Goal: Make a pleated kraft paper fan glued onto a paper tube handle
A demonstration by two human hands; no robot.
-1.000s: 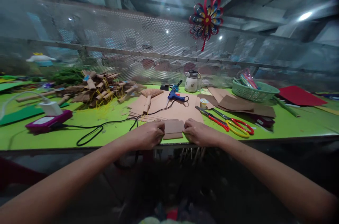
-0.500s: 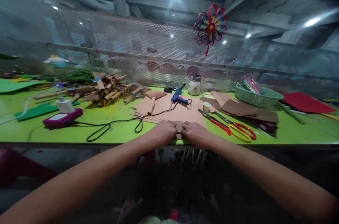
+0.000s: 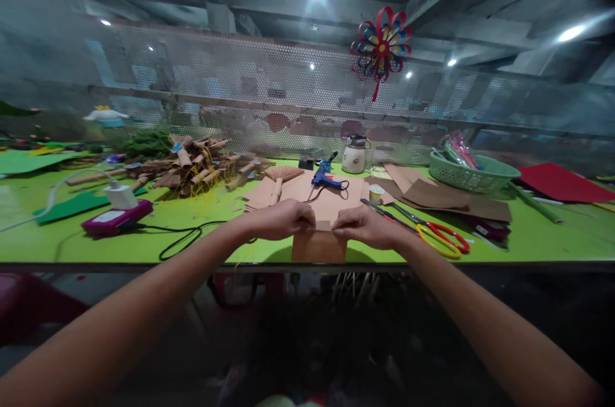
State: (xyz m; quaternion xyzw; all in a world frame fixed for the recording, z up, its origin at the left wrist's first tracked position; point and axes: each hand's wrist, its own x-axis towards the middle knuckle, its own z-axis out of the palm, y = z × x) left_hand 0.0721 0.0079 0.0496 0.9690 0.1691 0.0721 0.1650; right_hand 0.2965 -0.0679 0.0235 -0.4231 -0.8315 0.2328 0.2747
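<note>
Between my two hands is a piece of brown kraft paper [image 3: 319, 247], raised off the green table with a folded strip along its upper edge. My left hand [image 3: 293, 218] pinches the left end of that edge. At the right end, my right hand [image 3: 364, 225] grips it with curled fingers. Behind the hands lie larger sheets of brown paper [image 3: 346, 192]. On them rest a blue glue gun [image 3: 327, 181] and a pleated paper fan with a rolled handle [image 3: 277, 182]. Part of the glue gun's cord is hidden by my left hand and arm.
Two pairs of scissors, one with yellow and red handles [image 3: 442, 240], lie right of my right hand. A small cup [image 3: 376, 193], a jug [image 3: 354, 156] and a green basket [image 3: 473, 173] stand behind. Left are a purple power block [image 3: 116, 218] and a pile of rolled paper pieces [image 3: 196, 166].
The paper has come up from lying flat near the table edge and now stands tilted, its front face showing. Both hands have risen slightly and moved a little apart.
</note>
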